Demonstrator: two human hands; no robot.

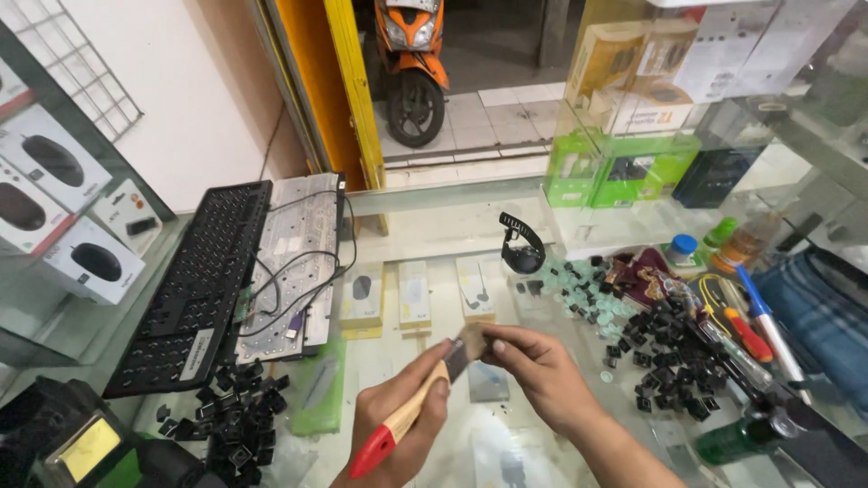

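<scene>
My left hand grips a paintbrush with a wooden handle and a red tip, held slantwise above the glass counter. The fingertips of my right hand pinch the brush's bristle end near its metal band. To the left lies a black keyboard frame without keycaps, with its metal backplate and a black cable beside it. A pile of loose black keycaps sits below the frame. More black keycaps are scattered to the right of my hands.
A black smartwatch stands on the counter behind my hands. Screwdrivers and a pen lie at right, with a green bottle near the edge. Boxed mice stack at left. An orange scooter is parked outside.
</scene>
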